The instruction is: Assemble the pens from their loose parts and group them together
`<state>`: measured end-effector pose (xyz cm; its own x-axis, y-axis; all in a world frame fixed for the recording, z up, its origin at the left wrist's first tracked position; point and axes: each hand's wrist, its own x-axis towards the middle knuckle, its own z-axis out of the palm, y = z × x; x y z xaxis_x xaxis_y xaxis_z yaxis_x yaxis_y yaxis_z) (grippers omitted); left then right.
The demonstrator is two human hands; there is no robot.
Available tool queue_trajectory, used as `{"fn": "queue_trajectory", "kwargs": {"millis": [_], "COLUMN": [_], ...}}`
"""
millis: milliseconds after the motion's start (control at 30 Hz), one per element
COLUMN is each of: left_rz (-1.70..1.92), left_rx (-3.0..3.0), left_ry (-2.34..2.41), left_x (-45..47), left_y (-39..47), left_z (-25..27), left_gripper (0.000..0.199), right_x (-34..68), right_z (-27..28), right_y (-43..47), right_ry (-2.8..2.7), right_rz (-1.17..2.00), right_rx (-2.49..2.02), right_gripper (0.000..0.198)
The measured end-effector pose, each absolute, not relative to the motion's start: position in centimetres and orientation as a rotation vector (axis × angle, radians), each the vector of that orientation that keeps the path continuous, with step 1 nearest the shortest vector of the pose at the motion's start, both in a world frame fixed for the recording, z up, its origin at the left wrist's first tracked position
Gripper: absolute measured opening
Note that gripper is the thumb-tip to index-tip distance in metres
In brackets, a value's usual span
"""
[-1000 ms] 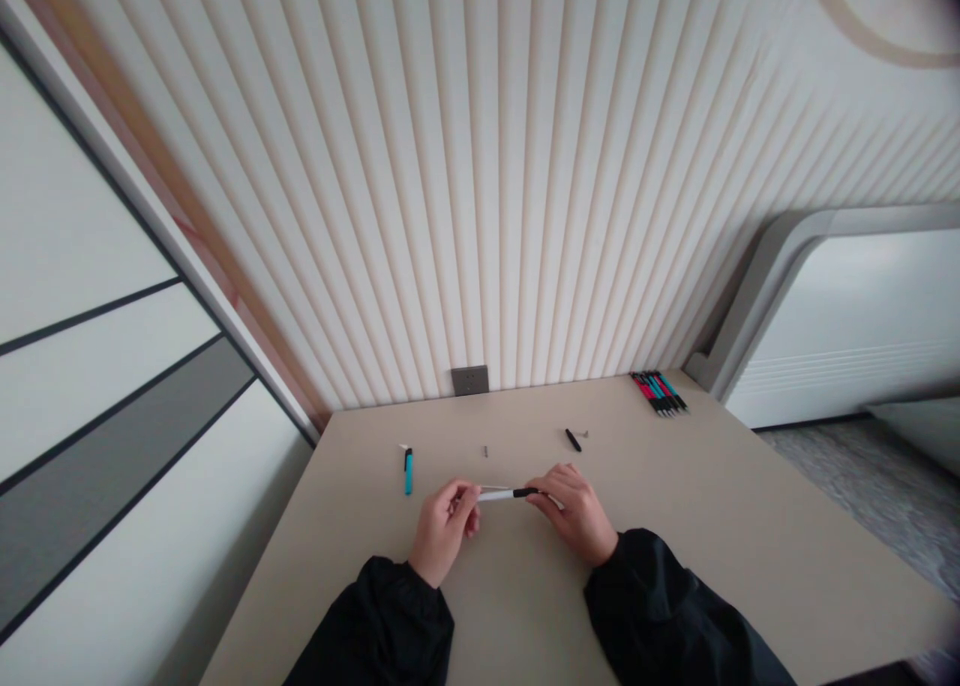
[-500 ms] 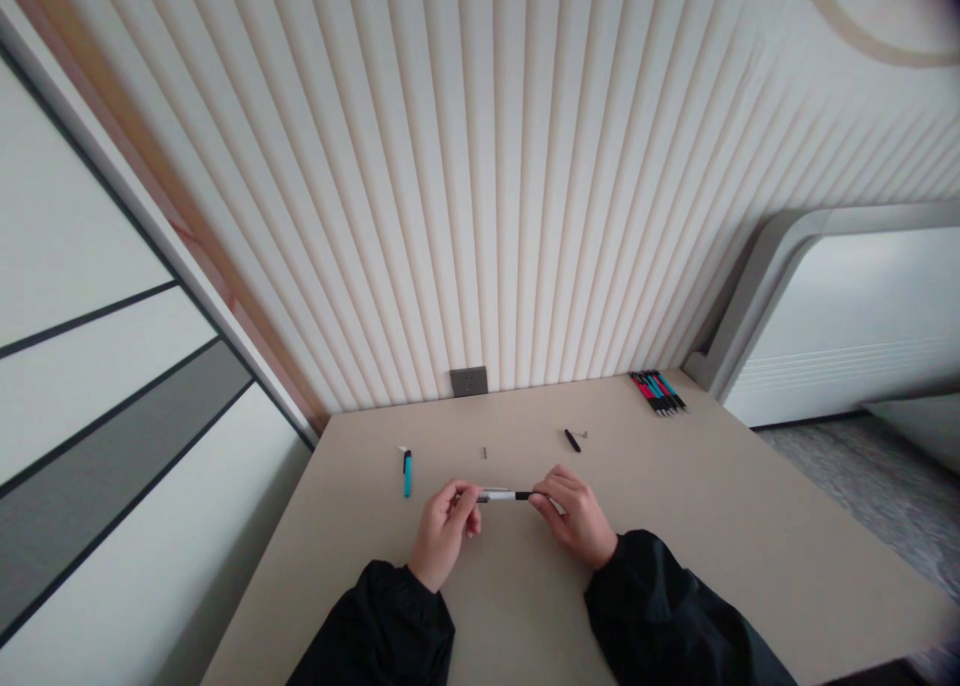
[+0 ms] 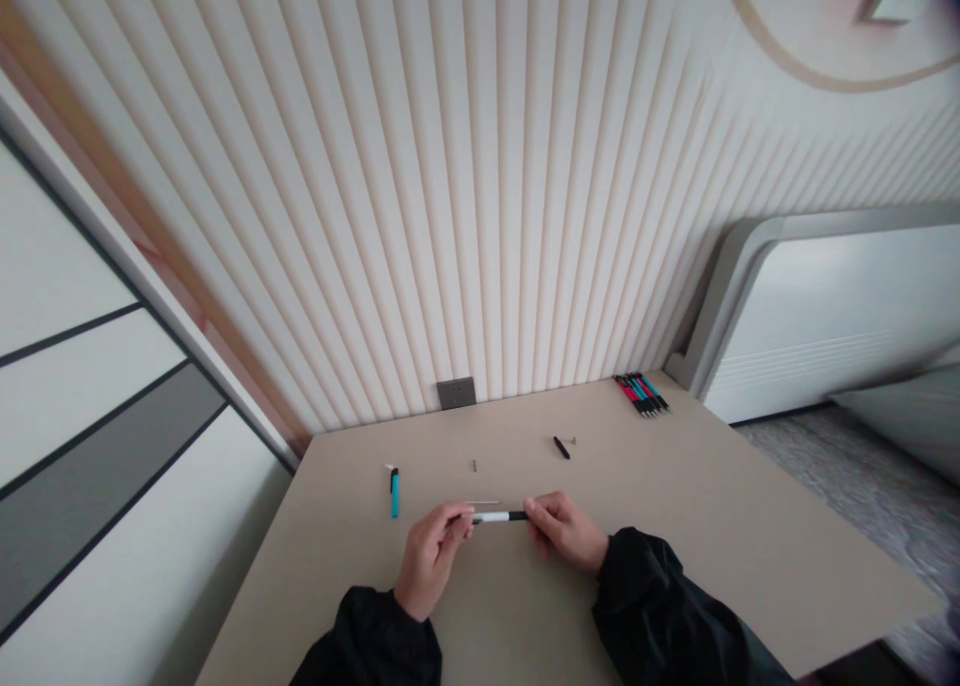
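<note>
A pen (image 3: 491, 517), white in the middle with a black end, is held level between both hands. My left hand (image 3: 431, 556) is closed on its left end, fingertips pinching it. At the black end, my right hand (image 3: 568, 533) grips between thumb and fingers. A thin pale rod (image 3: 484, 503) runs alongside just beyond the pen; whether it is held or lying down I cannot tell. Farther back lie a teal pen barrel (image 3: 394, 496) with a black clip, a tiny dark piece (image 3: 474, 465), and a short black tube (image 3: 562, 448) with a small bit beside it.
Several red, teal and black pens (image 3: 642, 394) lie side by side at the back right of the beige table (image 3: 510, 606). A ribbed wall (image 3: 450, 216) with a dark socket (image 3: 456, 393) rises behind. A bed headboard (image 3: 832, 306) stands to the right.
The camera view has shifted slightly, turning to the right. Both hands still hold the pen level. The thin rod now shows more clearly apart from the pen.
</note>
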<state>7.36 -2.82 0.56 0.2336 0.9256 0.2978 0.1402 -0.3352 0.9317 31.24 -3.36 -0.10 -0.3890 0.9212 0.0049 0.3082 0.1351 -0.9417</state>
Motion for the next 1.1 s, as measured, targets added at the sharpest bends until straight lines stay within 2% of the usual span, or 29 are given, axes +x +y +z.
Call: {"fn": "queue_trajectory", "kwargs": {"millis": [100,200,400,633,767,933,1100], "left_rz": [1.206,1.206,1.132,1.215,1.187,1.236,1.223], "left_rx": [1.22,0.94,0.804,0.764,0.815,0.791,0.787], "left_ry": [0.91,0.752,0.69,0.692,0.711,0.729,0.738], "left_x": [8.2,8.8,8.6,8.7,8.9,9.5,9.6], "left_y": [-2.7,-2.9,-3.1,-2.7,-2.9,-3.2,-3.2], "left_z": [0.3,0.3,0.5,0.7,0.9,1.1,1.0], "left_gripper": [0.039,0.047,0.038,0.042,0.036,0.042,0.038], "right_x": [30.5,30.2,30.6,30.1,30.2,30.4,30.6], "right_z": [-0.1,-0.3,-0.5,-0.4,-0.3,-0.2,-0.1], "right_y": [-3.4,-3.3,-3.3,-3.5,-3.5,-3.5,-3.6], "right_ry": [-1.872,-1.924,-1.918,-1.936,-1.93,-1.912,-1.902], "right_rz": [0.818,0.67,0.648,0.66,0.644,0.609,0.602], "right_rx": [-1.173,-1.136,-1.14,-1.103,-1.128,-1.138,-1.14], "right_gripper": [0.056,0.053,0.05,0.043,0.042,0.04,0.039]}}
